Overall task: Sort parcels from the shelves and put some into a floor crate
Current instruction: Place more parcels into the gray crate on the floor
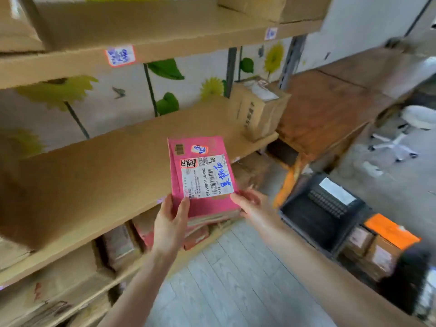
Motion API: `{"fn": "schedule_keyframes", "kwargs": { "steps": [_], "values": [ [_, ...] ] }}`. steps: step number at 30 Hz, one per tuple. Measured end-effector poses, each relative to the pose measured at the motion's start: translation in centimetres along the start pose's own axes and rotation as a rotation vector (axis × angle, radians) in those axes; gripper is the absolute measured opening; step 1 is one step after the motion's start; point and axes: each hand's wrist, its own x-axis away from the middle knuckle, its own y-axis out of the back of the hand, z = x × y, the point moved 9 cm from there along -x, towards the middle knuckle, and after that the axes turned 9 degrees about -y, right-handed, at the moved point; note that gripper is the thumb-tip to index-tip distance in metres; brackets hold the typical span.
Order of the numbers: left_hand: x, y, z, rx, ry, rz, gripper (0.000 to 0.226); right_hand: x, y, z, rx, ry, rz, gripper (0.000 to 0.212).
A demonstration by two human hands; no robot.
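Parcel in hand, crate waiting

Parcel (203, 175), pink and labelled, sits above the shelf (99, 161), left hand (171, 220) and right hand (250, 204) both clamped on its near edge. Sorting looks unfinished: boxes remain below, and the black crate (325, 208) holds little.

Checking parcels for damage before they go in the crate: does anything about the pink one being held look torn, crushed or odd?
Nothing stands out. The flat pink parcel, held by the left hand and right hand, looks intact, its white shipping label lying flat.
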Motion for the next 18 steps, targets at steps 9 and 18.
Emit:
{"fn": "schedule_keyframes", "kwargs": {
  "steps": [9, 18],
  "values": [
    [7.9, -29.4, -5.3, -0.017, -0.034, 0.341, 0.022, 2.5, 29.0, -9.3, -0.315, -0.144, -0.321, 0.015],
    [17.8, -53.9, -7.6, -0.117, -0.062, 0.731, 0.023, 4.9, 51.8, -20.7, -0.458, -0.329, -0.542, 0.018]
  ]
}}
